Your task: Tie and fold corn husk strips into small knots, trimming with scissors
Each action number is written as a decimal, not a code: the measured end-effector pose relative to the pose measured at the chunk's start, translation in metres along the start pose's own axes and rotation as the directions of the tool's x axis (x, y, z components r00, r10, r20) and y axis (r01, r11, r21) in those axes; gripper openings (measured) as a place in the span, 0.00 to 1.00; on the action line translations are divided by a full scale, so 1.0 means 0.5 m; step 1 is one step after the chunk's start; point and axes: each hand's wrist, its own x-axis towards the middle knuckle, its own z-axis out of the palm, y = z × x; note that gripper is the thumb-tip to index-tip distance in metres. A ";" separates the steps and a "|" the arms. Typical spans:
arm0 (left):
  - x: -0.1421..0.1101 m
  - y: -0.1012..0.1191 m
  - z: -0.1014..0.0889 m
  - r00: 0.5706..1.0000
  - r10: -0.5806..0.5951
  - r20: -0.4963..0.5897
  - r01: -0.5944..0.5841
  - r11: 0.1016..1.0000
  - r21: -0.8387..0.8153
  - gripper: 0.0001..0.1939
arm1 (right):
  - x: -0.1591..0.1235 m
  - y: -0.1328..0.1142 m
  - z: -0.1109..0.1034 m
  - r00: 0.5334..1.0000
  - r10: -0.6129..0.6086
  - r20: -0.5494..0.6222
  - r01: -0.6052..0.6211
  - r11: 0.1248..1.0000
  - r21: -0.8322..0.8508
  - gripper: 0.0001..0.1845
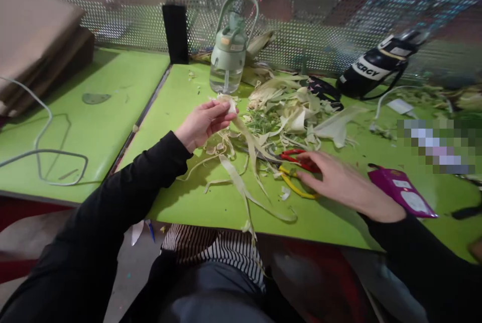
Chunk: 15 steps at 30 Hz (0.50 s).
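Observation:
My left hand (207,121) is closed in a pinch on the pale end of a corn husk strip (244,132), held above the green table. The strip hangs down to the right toward the scissors. My right hand (331,175) is at the scissors (288,183), which have one red and one yellow handle. Its fingers touch the red handle and the thumb is by the yellow one. The scissor blades point left, partly covered by husk. Long loose husk strips (237,177) lie below, one drooping over the table's front edge. A heap of husks (297,112) lies behind.
A green water bottle (228,62) stands behind my left hand. A black bottle (371,72) leans against the perforated metal screen (312,6). To the right lies a purple packet (401,192). Cardboard (41,36) and a white cable (48,127) occupy the left table.

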 end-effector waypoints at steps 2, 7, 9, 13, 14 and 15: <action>-0.005 0.000 0.004 1.000 -0.005 0.017 0.005 1.000 -0.001 0.09 | -0.004 -0.005 -0.006 0.999 0.021 0.027 -0.022 0.999 0.034 0.17; -0.012 0.001 0.007 0.998 -0.023 0.058 0.022 1.000 0.009 0.07 | -0.006 -0.012 -0.019 0.993 0.075 0.088 -0.065 0.992 -0.104 0.07; -0.014 0.003 0.008 0.998 -0.022 0.061 0.021 1.000 0.007 0.07 | -0.008 -0.015 -0.026 0.994 0.072 0.088 -0.056 0.983 -0.174 0.04; -0.019 0.008 0.012 0.998 -0.031 0.057 0.030 1.000 0.008 0.08 | -0.022 -0.015 -0.057 0.989 0.133 0.061 -0.114 0.962 -0.249 0.05; -0.019 0.009 0.014 0.998 -0.032 0.052 0.032 0.999 0.005 0.08 | -0.027 -0.012 -0.068 0.987 0.154 0.054 -0.135 0.957 -0.255 0.05; -0.019 0.009 0.014 0.999 -0.030 0.044 0.030 1.000 -0.001 0.08 | -0.031 -0.006 -0.081 0.984 0.175 0.040 -0.159 0.952 -0.263 0.05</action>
